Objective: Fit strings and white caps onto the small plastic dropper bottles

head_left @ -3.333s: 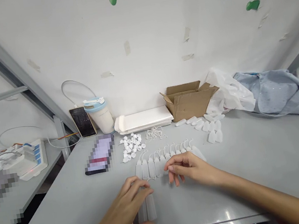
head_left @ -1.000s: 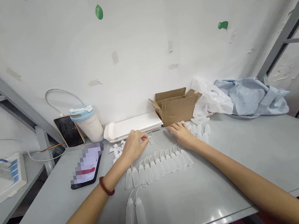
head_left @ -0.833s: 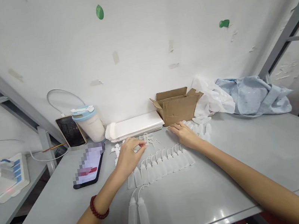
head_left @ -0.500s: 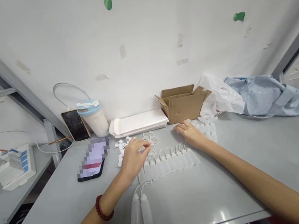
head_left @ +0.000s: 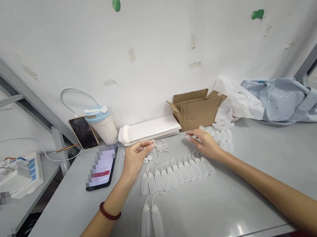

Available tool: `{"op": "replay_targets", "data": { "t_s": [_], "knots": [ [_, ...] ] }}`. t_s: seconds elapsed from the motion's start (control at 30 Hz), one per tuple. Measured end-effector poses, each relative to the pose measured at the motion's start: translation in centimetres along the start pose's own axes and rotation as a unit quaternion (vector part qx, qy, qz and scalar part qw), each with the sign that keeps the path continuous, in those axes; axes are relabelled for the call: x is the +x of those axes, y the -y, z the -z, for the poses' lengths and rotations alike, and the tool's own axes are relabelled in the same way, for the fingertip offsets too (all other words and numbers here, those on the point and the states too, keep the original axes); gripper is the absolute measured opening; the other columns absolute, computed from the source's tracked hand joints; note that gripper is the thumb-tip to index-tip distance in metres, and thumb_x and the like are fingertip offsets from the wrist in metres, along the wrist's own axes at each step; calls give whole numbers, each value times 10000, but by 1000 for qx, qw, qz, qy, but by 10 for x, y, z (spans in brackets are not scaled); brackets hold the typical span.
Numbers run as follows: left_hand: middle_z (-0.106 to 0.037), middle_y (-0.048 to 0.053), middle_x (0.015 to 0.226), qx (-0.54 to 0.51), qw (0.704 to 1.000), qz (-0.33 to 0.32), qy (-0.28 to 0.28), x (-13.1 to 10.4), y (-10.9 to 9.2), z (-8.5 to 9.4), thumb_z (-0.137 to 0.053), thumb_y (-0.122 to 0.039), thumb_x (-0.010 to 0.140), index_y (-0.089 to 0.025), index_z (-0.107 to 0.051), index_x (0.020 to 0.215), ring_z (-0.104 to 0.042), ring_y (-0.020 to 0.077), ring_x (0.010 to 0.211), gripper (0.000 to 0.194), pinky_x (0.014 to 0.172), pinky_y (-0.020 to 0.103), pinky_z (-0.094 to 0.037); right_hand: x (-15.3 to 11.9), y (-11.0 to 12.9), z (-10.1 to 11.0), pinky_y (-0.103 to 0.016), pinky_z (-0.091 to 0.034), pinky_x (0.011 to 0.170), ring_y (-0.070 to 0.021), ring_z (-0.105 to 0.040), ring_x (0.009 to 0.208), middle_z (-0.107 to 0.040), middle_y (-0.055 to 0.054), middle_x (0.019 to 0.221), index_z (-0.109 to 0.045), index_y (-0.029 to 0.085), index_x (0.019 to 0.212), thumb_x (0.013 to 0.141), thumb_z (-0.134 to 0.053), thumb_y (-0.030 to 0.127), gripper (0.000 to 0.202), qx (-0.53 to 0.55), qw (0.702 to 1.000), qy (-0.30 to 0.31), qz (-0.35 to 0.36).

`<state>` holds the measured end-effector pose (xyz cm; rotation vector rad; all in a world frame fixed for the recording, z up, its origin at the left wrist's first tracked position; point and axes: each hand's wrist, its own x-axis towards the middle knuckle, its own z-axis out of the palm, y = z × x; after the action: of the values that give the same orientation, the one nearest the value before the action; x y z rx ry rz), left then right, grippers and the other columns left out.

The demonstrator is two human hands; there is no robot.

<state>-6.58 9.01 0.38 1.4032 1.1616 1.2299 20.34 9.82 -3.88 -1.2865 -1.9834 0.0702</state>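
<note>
My left hand (head_left: 136,157) pinches a small white piece between thumb and fingertips, above a tangle of thin white tubes (head_left: 159,146). Beside its fingers lie white caps (head_left: 147,159). My right hand (head_left: 207,143) has thumb and fingertips closed on a small translucent plastic piece, mostly hidden. Loose translucent bottles (head_left: 226,140) lie just right of that hand. Nearer to me, a row of several capped bottles (head_left: 172,177) with thin bent tubes lies side by side. Two more tubed bottles (head_left: 151,223) lie in front of the row.
A phone (head_left: 102,169) lies at the left; another phone (head_left: 84,132) leans by a blue-lidded cup (head_left: 102,125). White flat packs (head_left: 151,128), an open cardboard box (head_left: 196,113), a plastic bag (head_left: 238,100) and blue cloth (head_left: 287,98) line the wall. A power strip (head_left: 26,175) is far left.
My left hand has moved back and slightly left, uncovering the row's left end, and now pinches a white piece. My right fingers have come together on a translucent piece. The view has shifted slightly.
</note>
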Motion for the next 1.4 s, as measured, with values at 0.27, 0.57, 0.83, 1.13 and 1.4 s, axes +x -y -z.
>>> {"op": "replay_targets", "data": {
  "t_s": [0.27,0.57,0.83,1.13,1.4],
  "knots": [
    [-706,91,990,-39,999,32,7,-3,-6,1,-731,-364,652,-160,-701,801,-618,209,917,255,728,274,-460,-1,-7,-7,-376,-511,734,-237,-638,855,-688,-115,930,-619,163,931,811,-501,227,180,60,995,-13,-80],
    [-700,96,1017,-42,999,18,23,-4,-10,2,-719,-355,665,-161,-689,782,-613,216,964,229,738,279,-465,-2,0,-10,-353,-537,742,-201,-606,917,-629,-101,978,-534,179,1030,837,-471,250,215,127,984,-68,-104],
    [-703,82,946,69,997,-25,15,-12,-10,-8,-716,-320,651,-156,-667,696,-625,228,893,177,727,302,-472,-3,1,-9,-403,-531,730,-217,-621,834,-633,-91,924,-564,172,928,789,-532,210,148,118,987,-39,-100],
    [-691,18,766,181,979,-89,35,-33,-15,-24,-653,-229,712,-190,-677,723,-596,171,701,48,678,287,-457,-18,64,5,-358,-530,781,-194,-621,877,-626,-76,978,-533,207,1043,850,-524,231,195,164,986,20,16],
    [-692,24,808,232,944,-223,71,-47,-17,-32,-561,-163,799,-204,-659,810,-607,163,717,107,637,262,-481,-30,93,11,-349,-526,752,-196,-605,888,-616,-76,976,-483,231,1119,887,-488,174,239,189,976,52,90]
  ]
}}
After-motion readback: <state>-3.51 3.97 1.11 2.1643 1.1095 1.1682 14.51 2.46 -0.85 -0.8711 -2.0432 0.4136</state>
